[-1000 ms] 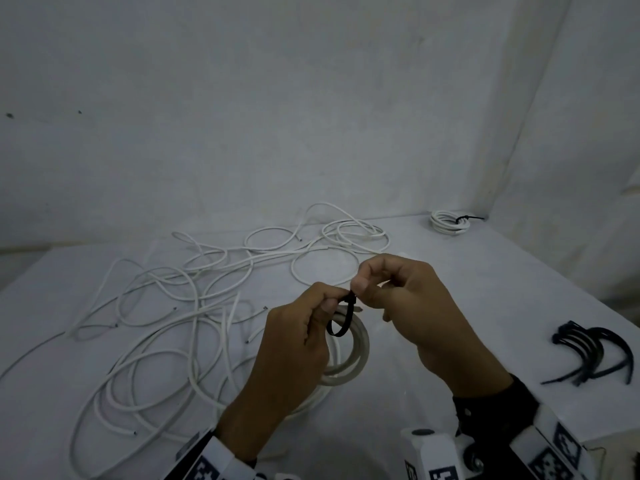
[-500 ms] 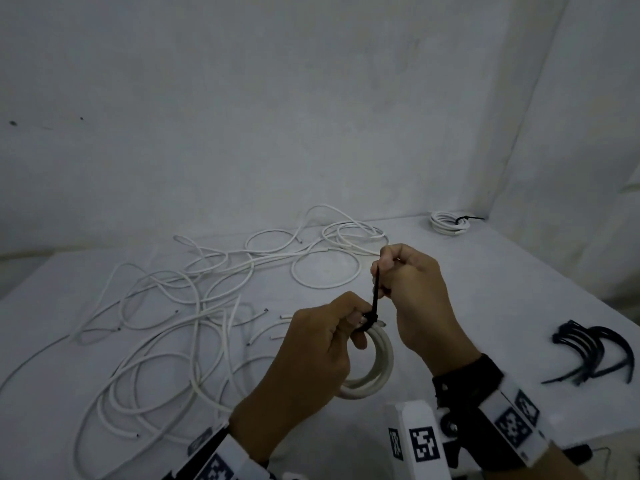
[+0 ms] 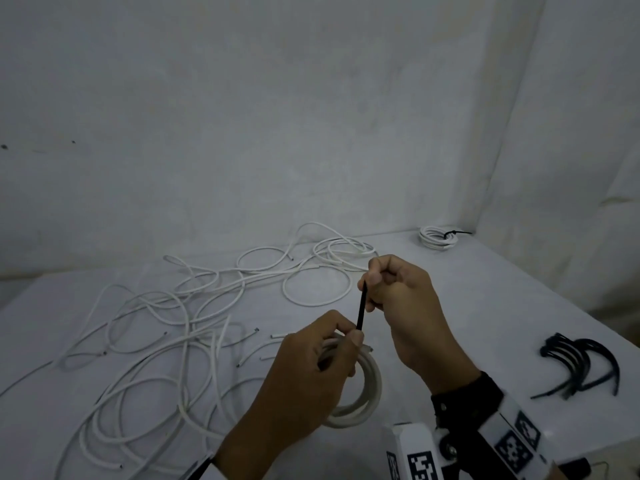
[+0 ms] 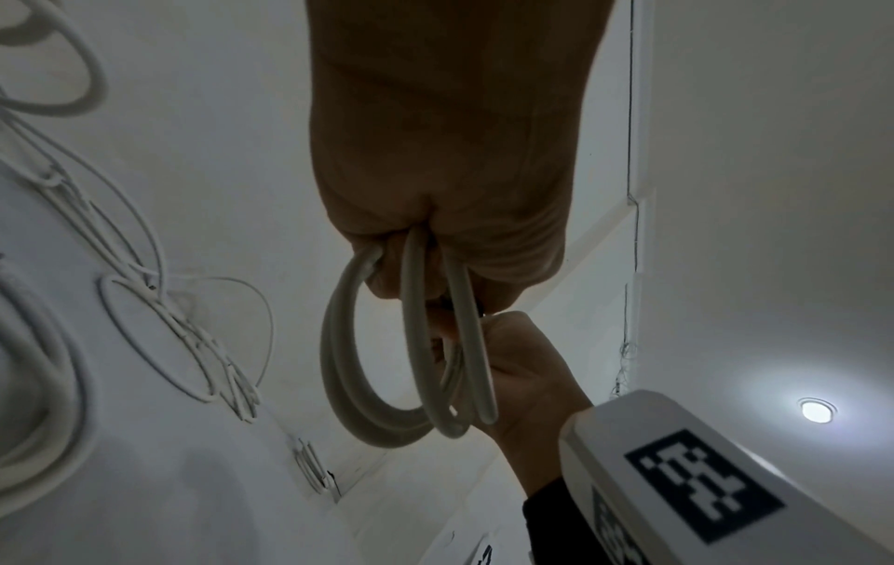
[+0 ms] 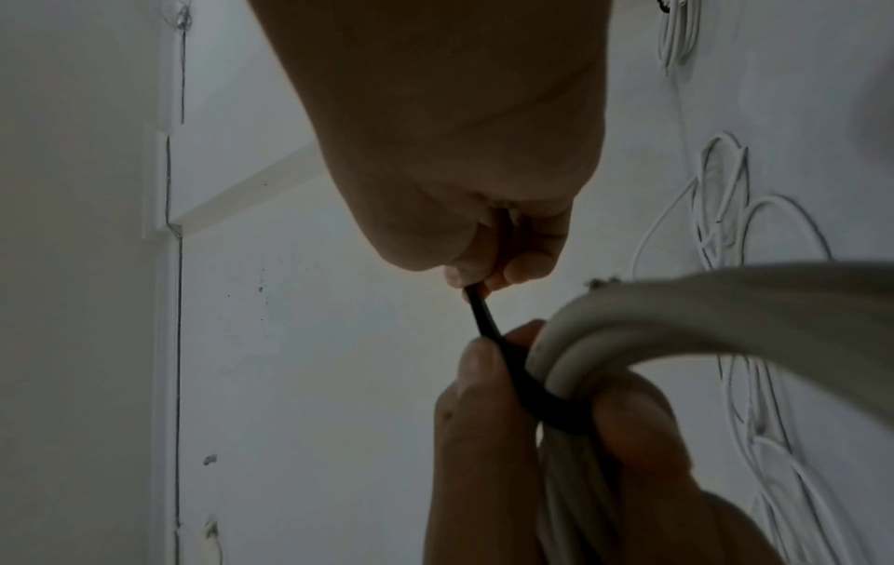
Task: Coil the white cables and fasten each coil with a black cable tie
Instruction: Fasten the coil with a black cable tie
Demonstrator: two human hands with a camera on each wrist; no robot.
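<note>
Loose white cables (image 3: 149, 327) sprawl across the left half of the table (image 3: 485, 306) in tangled loops, none of them gathered yet; we judge most of the work lies there. Moving toward the middle, our left hand (image 3: 311, 372) has its fingers curled around the coil (image 3: 367, 393) we are now fastening, holding the turns together just above the table, with the thumb pressed at the spot where the black cable tie (image 3: 361, 311) wraps the bundle. In the right wrist view the tie circles the turns snugly under that thumb. Its free tail rises taut from there to our right hand (image 3: 398, 292), which pinches the tail between thumb and forefinger, the other fingers folded in. We judge this to be the cinching pull; we cannot see the tie's head, so we cannot tell whether it is fully tight. Farther right and back, near the corner of the table, a finished coil (image 3: 437, 238) lies with a black tie tail sticking out: one done. At the far right edge a bunch of spare ties (image 3: 581, 365) waits, well apart from our hands. So we count one coil fastened, a second nearly so, and the loose cables on the left not yet started.
</note>
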